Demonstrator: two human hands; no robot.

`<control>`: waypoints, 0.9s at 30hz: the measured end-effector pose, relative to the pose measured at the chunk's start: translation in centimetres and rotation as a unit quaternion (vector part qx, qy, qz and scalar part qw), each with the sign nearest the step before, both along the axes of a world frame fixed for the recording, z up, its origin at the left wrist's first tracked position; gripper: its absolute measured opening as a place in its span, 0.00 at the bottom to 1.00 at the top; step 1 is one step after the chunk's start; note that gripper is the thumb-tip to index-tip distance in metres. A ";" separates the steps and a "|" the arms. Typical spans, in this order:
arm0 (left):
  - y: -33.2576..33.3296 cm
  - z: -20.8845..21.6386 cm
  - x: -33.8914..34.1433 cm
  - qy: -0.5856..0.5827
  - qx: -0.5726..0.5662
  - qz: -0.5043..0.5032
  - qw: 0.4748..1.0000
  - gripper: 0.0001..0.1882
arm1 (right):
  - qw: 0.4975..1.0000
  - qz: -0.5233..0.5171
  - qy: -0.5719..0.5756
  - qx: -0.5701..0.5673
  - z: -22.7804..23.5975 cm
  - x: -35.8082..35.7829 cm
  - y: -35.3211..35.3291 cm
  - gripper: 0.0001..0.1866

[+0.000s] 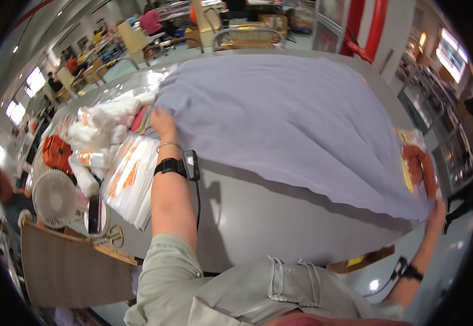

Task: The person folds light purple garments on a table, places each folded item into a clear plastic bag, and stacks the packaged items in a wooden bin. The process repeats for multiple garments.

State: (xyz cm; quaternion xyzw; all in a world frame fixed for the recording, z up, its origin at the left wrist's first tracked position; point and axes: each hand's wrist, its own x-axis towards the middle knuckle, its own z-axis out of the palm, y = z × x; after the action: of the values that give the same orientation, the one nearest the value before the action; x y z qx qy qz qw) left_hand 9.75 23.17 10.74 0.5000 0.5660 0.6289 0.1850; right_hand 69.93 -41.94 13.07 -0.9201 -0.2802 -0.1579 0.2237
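Observation:
A large grey-lavender cloth [269, 119] is spread over the grey table [258, 225], its near edge slanting down to the right. At the cloth's left edge, my left hand [163, 123] has its fingers closed on the fabric. Far to the right, my right hand [436, 213] pinches the near right corner, out past the table's edge; it is slightly blurred. Shallow folds run across the cloth between my hands. Both wrists wear black straps.
Left of the cloth lie clear plastic bags [133, 174], white wrapped rolls [92, 130] and an orange object [57, 153]. A white fan [55, 199], a phone [96, 215] and scissors [116, 236] sit at the near left. Rust-coloured fabric [420, 168] lies at the right edge.

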 end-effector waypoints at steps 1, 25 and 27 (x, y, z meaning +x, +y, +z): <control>-1.1 1.7 3.0 0.166 0.055 -0.077 0.982 0.13 | 0.975 0.171 -0.141 0.026 0.4 -3.7 4.6 0.13; -17.5 -7.5 11.4 0.320 -0.162 -0.184 0.915 0.13 | 0.839 0.299 -0.399 0.217 24.5 -18.6 20.5 0.05; -12.7 -0.3 6.9 0.448 -0.022 -0.063 0.892 0.13 | 0.783 0.289 -0.431 0.343 27.9 -19.1 18.4 0.04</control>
State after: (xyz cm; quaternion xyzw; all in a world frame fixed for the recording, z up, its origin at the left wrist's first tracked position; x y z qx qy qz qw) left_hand 16.65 10.52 10.47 0.7591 0.5697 0.3127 -0.0382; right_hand 50.86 -23.50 40.97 -0.4945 -0.5278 -0.5518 0.4152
